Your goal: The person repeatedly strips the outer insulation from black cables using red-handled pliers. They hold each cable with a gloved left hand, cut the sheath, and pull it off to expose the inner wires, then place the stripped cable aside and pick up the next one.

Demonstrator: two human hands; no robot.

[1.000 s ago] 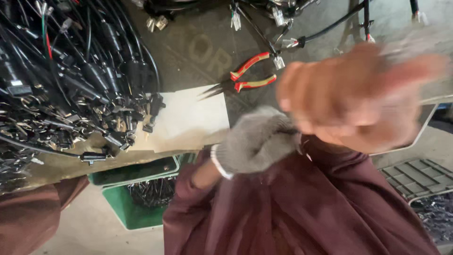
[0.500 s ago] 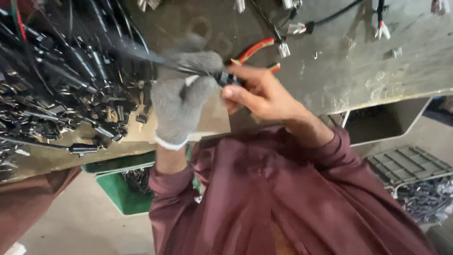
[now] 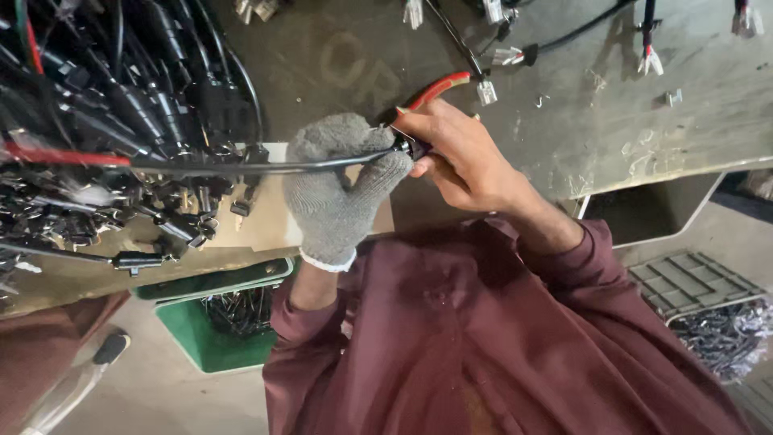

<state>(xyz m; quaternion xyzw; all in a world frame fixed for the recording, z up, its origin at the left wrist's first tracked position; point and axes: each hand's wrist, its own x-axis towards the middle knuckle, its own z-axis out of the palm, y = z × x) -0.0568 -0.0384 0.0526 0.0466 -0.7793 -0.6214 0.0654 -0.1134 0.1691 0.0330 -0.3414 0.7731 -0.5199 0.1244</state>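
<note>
**Head view: both hands closed on one black cable above the worktop**

Head camera looks down on the left hand (image 3: 338, 189), in a grey knitted glove, with its grip wrapped around a thin black cable (image 3: 241, 167). The cable runs out leftward from the glove, level across the frame, into the heap of black cables and plugs (image 3: 105, 137) piled on the left of the worktop (image 3: 580, 121). The right hand (image 3: 459, 153) is bare and sits just beside the glove, touching it; its fingers are pinched shut on the cable's end piece, a small dark plug (image 3: 415, 148) with a pale edge. Behind the right hand, red-handled pliers (image 3: 435, 87) lie on the worktop, partly hidden by the knuckles.

Half a second ago the two hands were already together over the same spot, blurred, with the cable only a smear; now they are sharp and the cable shows taut between glove and heap. A second ago the right hand was a blur close to the lens, apart from the glove, and the pliers lay fully in sight.

Below the worktop edge stands a green bin (image 3: 217, 322) with dark parts inside. Loose cables with white plugs (image 3: 491, 89) lie along the top of the worktop.
</note>
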